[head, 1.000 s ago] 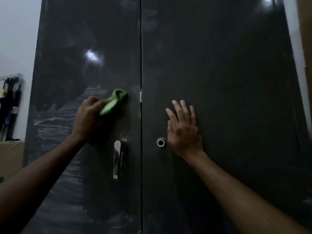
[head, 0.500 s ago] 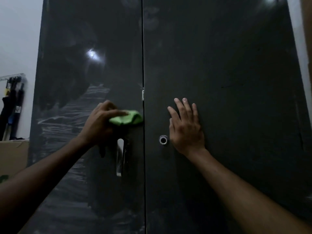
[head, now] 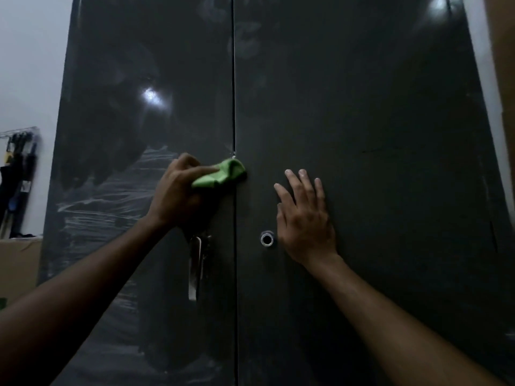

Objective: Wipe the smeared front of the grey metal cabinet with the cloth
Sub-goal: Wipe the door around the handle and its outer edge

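Note:
The dark grey two-door metal cabinet [head: 362, 121] fills the view. Whitish smear streaks [head: 111, 201] cover the left door's lower half. My left hand [head: 178, 196] grips a bunched green cloth [head: 223, 175] and presses it on the left door, right at the centre seam above the metal handle [head: 196, 268]. My right hand [head: 303, 215] lies flat with straight fingers on the right door, just right of the round keyhole [head: 267, 239].
A white wall is at the left, with dark items hanging from a rack [head: 16, 174] and a cardboard box [head: 16, 263] below. A pale wall strip [head: 485, 79] borders the cabinet's right side.
My left hand has carried the cloth rightwards across the left door to the centre seam. The right hand has stayed flat in place.

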### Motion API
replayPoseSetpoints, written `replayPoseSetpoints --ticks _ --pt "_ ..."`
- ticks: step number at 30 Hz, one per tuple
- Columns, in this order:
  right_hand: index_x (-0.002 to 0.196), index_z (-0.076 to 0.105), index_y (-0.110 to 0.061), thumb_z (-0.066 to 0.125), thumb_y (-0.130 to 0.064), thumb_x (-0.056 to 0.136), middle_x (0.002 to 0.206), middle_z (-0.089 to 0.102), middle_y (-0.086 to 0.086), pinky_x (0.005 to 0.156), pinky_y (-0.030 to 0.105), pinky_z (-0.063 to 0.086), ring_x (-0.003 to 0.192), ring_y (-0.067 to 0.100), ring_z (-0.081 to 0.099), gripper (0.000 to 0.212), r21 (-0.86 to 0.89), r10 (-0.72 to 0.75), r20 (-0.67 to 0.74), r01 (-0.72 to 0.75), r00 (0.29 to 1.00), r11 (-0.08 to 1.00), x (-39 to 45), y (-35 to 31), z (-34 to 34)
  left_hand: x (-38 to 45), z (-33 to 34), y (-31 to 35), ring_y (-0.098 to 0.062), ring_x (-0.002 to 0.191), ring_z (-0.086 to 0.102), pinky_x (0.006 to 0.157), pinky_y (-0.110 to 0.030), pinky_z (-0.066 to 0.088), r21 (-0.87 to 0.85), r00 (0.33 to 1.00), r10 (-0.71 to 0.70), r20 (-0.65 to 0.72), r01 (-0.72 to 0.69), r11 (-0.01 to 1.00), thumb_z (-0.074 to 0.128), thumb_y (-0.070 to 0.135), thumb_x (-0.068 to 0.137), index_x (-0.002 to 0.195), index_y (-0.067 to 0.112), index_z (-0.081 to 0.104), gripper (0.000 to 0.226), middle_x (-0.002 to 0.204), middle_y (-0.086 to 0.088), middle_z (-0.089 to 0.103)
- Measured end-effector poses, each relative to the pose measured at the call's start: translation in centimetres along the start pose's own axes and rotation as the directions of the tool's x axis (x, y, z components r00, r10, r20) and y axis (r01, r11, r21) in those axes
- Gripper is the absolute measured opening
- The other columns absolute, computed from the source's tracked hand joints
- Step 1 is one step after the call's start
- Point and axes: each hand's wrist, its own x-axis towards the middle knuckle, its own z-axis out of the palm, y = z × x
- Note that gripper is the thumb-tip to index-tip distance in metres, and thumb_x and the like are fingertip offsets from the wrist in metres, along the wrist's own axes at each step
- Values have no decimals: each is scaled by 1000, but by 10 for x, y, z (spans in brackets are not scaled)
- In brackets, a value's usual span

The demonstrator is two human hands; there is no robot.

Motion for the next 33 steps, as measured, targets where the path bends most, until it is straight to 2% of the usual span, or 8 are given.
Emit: replayPoseSetpoints --ticks 4,14,18,22,26,29,31,33 --pt "140 59 -12 55 -20 95 158 43 15 122 59 26 151 36 32 45 -15 -3 -20 3 1000 1000 -1 0 3 52 8 -4 -31 94 57 81 -43 52 -93 964 -183 -195 168 981 74 16 88 128 20 74 40 102 -14 55" --pt "140 59 -11 53 -19 96 157 44 15 122 59 26 151 37 32 45 3 -3 -29 3 1000 1000 -1 0 1 -33 -3 -38 -27 99 53 79 -40 47 38 999 51 8 -51 998 65 41 88 139 25 67 53 110 -5 52" --pt "141 58 -11 50 -20 97 158 42 16 123 59 23 152 37 31 45 0 -3 -22 3 1000 1000 -1 0 2 -51 -13 -75 -29 92 52 75 -41 45 111 956 -242 -167 262 959 60 30 85 134 11 68 53 107 -20 52" --pt "142 56 -12 50 -22 98 159 41 15 123 59 22 152 36 30 45 -31 -8 -29 7 1000 999 -2 0 7 -9 -20 -87 -37 93 54 84 -47 48 -41 720 -602 -344 629 776 58 22 93 111 5 69 27 109 -27 47" --pt "143 54 -12 45 -28 101 160 38 15 123 60 21 153 36 27 46 -49 -2 -37 0 999 999 -2 -1 10 -34 6 -47 -34 97 56 75 -39 47 77 965 -209 -159 223 972 65 24 90 131 13 67 42 110 -20 51" --pt "143 54 -12 46 -28 101 160 39 15 123 60 21 153 36 28 46 -49 -6 -52 4 999 999 -2 -1 11 -85 1 -60 -30 99 55 73 -37 46 155 1000 8 -22 -5 988 64 36 90 148 21 56 60 116 -13 50" --pt "143 53 -12 45 -29 101 160 38 16 123 60 21 153 37 27 46 -55 -7 -49 4 999 998 -2 -1 12 -90 -14 -91 -36 97 57 74 -42 49 184 991 -85 -99 103 977 67 25 89 147 15 58 59 114 -19 50" --pt "144 52 -11 43 -31 102 160 37 17 124 60 19 153 37 26 47 -60 -2 -43 0 999 998 -3 -3 13 -67 -27 -120 -43 99 57 82 -51 52 155 889 -363 -279 414 897 65 16 92 137 6 62 45 116 -27 49"
